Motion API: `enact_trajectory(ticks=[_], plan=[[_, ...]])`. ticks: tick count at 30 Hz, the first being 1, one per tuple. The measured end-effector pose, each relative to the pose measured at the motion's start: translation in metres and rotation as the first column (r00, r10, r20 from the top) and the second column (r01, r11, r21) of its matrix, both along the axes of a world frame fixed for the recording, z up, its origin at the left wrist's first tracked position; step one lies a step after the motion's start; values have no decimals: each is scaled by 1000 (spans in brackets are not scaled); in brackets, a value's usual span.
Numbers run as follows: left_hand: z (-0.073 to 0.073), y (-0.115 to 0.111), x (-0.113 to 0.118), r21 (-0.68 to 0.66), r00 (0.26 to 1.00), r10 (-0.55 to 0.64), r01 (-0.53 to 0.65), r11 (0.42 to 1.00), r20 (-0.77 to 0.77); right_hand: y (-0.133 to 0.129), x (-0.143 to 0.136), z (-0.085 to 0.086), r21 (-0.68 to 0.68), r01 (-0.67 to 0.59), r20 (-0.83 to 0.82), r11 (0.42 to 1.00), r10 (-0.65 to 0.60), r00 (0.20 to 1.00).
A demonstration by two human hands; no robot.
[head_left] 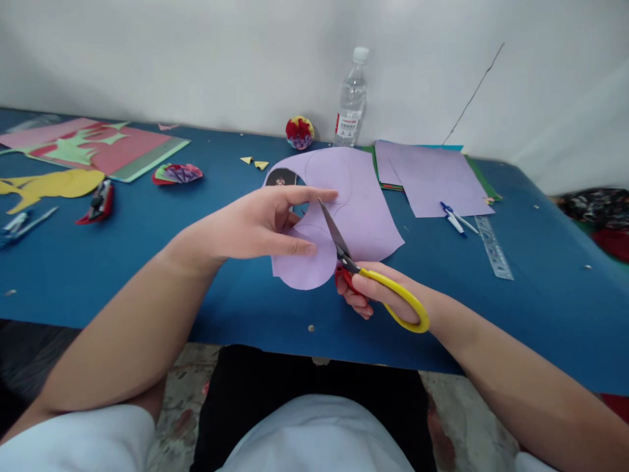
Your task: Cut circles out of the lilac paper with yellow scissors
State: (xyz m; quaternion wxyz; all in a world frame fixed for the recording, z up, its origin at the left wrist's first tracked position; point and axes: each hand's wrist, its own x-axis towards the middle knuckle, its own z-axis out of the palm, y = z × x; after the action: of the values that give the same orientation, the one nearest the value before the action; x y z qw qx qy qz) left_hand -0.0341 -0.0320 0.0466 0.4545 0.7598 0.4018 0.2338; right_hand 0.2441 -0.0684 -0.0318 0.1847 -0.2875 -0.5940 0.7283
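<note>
A sheet of purple paper [366, 223] is partly cut, with a rounded lobe [305, 270] hanging at its near left and faint curved lines drawn on it. My left hand [260, 223] grips the sheet, index finger along the top and thumb on the lobe. In my right hand [366, 288] are scissors [396, 295] with one yellow and one red handle loop. Their blades point up and left at the paper, just right of my left fingertips; one blade shows above the sheet. A dark round-topped picture [282, 177] shows behind the paper's left edge, partly hidden.
A water bottle [351, 101] and a colourful paper ball [299, 132] stand by the wall. Stacked purple sheets [432, 177], pens [453, 219] and a clear ruler [494, 249] lie right. Leftward are cut papers [132, 147], a folded paper piece [177, 174] and a red stapler-like object [98, 203].
</note>
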Motion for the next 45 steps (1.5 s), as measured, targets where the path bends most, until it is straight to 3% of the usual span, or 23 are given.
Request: enact_trajectory(ticks=[13, 45], plan=[[0, -3, 2, 82, 999, 38, -36, 996, -21, -2, -1, -6, -9, 37, -27, 999, -37, 999], [1, -1, 3, 6, 1000, 31, -31, 999, -1, -4, -4, 2, -101, 80, 3, 992, -80, 997]])
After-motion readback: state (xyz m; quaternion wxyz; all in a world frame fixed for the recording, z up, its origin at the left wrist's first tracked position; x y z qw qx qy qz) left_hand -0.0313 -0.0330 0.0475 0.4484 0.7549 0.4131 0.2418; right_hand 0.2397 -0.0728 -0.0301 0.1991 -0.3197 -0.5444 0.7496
